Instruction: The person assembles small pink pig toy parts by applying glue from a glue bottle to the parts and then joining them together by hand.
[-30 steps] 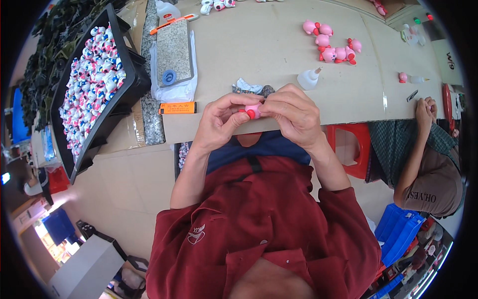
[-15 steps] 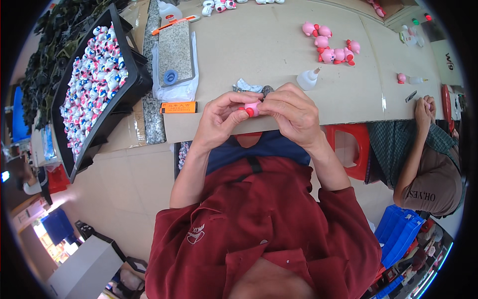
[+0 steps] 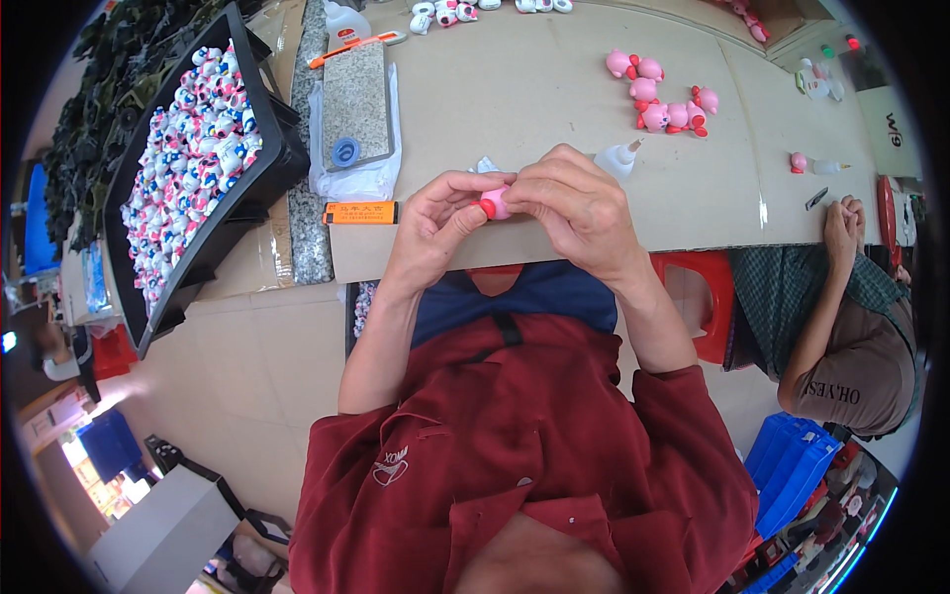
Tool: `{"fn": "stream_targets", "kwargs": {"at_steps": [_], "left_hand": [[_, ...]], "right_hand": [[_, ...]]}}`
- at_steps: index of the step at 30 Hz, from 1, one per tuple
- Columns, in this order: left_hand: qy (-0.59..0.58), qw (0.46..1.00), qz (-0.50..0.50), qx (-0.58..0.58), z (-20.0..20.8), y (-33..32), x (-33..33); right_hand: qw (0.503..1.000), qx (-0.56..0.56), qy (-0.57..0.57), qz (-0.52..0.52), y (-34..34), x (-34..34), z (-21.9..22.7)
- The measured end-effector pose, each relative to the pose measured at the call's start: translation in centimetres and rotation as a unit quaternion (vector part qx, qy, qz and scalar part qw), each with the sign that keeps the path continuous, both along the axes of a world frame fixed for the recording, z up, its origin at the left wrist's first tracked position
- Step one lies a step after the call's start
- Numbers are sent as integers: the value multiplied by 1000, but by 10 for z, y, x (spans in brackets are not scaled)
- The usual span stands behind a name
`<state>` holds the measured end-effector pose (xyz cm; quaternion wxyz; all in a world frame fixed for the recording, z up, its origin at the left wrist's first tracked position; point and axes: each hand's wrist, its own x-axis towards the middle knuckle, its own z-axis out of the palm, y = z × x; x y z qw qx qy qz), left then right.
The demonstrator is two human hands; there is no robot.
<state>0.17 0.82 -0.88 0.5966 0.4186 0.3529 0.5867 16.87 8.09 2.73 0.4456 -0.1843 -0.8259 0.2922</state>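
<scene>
Between my two hands, just above the table's near edge, is a small pink figurine (image 3: 497,202) with red feet. My left hand (image 3: 437,218) grips it from the left, thumb and forefinger closed on its red part. From the right, the fingers of my right hand (image 3: 576,206) pinch its pink side; their tips partly cover it. A crumpled white-and-blue scrap (image 3: 486,165) lies just beyond my fingers. Beside my right hand stands a white squeeze bottle (image 3: 617,158) with a thin nozzle. Several finished-looking pink figurines (image 3: 677,117) sit in a cluster farther back on the right.
A black bin (image 3: 284,148) full of small white, blue and pink figures stands left. Next to it are a stone slab (image 3: 358,104), a blue cap (image 3: 344,151), an orange box (image 3: 361,213) and an orange cutter (image 3: 356,48). At right sits a co-worker (image 3: 853,346) near a red stool (image 3: 708,297).
The pink figurine has turned slightly in my fingers and my right hand has come a little higher over it. The view has shifted slightly.
</scene>
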Motion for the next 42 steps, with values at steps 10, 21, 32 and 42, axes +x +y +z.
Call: {"fn": "stream_targets", "kwargs": {"at_steps": [10,21,32,42], "left_hand": [[-27,999,36,-20,-1,1,1],[-21,999,34,-18,-2,1,1],[-19,999,34,-16,1,1,2],[-19,999,32,-9,1,1,2]], "right_hand": [[999,-16,-37,0,7,-7,7],[999,-17,-41,1,7,-6,7],[999,-21,-35,3,8,-5,6],[999,-17,-33,7,7,-5,6]]}}
